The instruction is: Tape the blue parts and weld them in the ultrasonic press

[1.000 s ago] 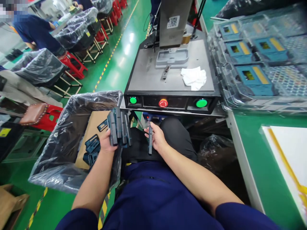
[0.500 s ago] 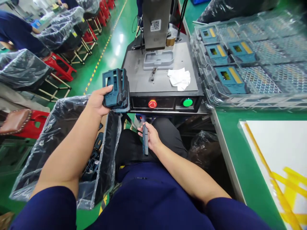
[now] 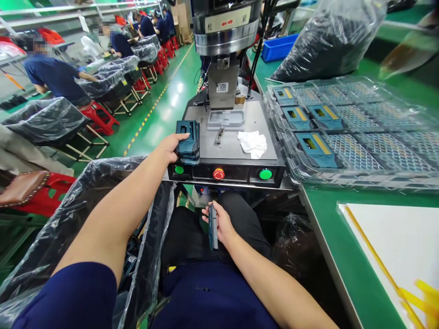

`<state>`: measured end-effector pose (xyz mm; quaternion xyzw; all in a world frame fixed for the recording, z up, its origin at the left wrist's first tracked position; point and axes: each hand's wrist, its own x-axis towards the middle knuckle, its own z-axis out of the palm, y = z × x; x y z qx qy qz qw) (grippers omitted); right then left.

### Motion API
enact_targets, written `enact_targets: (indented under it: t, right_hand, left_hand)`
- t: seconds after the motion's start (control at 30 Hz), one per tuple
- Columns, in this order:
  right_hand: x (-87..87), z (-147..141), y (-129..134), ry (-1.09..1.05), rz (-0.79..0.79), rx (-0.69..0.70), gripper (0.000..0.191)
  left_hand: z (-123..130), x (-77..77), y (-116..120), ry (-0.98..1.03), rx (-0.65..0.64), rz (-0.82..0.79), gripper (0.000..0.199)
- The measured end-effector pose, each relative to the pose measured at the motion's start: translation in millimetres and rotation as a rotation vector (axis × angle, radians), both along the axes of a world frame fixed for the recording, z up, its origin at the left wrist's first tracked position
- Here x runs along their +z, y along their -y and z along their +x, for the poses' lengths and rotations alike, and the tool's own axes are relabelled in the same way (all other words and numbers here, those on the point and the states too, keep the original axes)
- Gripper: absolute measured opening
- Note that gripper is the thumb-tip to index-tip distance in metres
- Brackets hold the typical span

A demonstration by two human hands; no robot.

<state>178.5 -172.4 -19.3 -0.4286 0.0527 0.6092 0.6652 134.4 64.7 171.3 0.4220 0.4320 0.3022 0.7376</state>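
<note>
My left hand is closed round the side of a small stack of dark teal plastic housings, thumb on top of the uppermost one, which has a window-like cutout. The stack is at the left front corner of the press's metal bed; whether it rests there fully I cannot tell. Low over my lap, my right hand grips a single teal plastic housing, turned edge-on to me. On the bed are a pale grey fixture beneath the press head, a small metal clamp and a crumpled white cloth.
A red stop button sits between two green buttons on the press front. To the right, a clear compartment tray holds several teal housings with yellow strips. A plastic-lined bin with dark parts stands left. Other people work at the far-left benches.
My left hand has brought the stack rightward over the bed's left corner, and its pieces look more squared up. My right hand still holds its housing. The view has tilted upward.
</note>
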Motion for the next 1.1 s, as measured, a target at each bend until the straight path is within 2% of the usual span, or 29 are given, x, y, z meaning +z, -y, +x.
enact_targets:
  t: [0.1, 0.27, 0.37, 0.53, 0.63, 0.7, 0.77, 0.87, 0.93, 1.1]
  right_hand:
    - [-1.7, 0.2, 1.1, 0.001, 0.010, 0.018, 0.032]
    - [-3.0, 2.3, 3.0, -0.006, 0.021, 0.039, 0.029]
    - [-4.5, 3.9, 3.3, -0.008, 0.023, 0.050, 0.027]
    - [-7.5, 4.1, 2.0, -0.011, 0.021, 0.067, 0.024]
    - [-10.0, 1.3, 0.7, -0.003, 0.018, 0.081, 0.022]
    - [-11.8, -1.4, -0.4, 0.001, 0.010, 0.089, 0.022]
    - [-13.2, -3.8, -1.4, 0.006, 0.006, 0.090, 0.021]
    - [-14.1, -5.5, -2.3, 0.011, 0.019, 0.092, 0.022]
    - [-13.8, -5.0, -2.2, 0.011, 0.029, 0.096, 0.023]
    - [-11.8, -0.1, -0.9, -0.007, 0.025, 0.103, 0.024]
  left_hand:
    - [9.6, -1.3, -15.8, -0.140, -0.003, 0.013, 0.018]
    - [21.3, -11.3, -33.2, -0.353, 0.014, 0.169, 0.030]
    - [23.2, -14.5, -36.1, -0.504, 0.031, 0.337, 0.036]
    - [17.4, -5.7, -26.9, -0.949, 0.075, 0.729, 0.055]
    - [17.8, 2.4, -13.8, -1.146, -0.047, 1.002, 0.045]
    - [22.4, 6.2, -3.0, -1.204, -0.171, 1.099, 0.033]
    - [29.9, 8.2, 7.6, -1.251, -0.220, 1.100, 0.041]
    - [43.5, 7.1, 18.4, -1.333, -0.170, 1.028, 0.079]
    - [52.2, 4.7, 19.9, -1.379, -0.134, 0.979, 0.093]
    - [64.2, 0.9, 11.1, -1.456, -0.093, 0.881, 0.085]
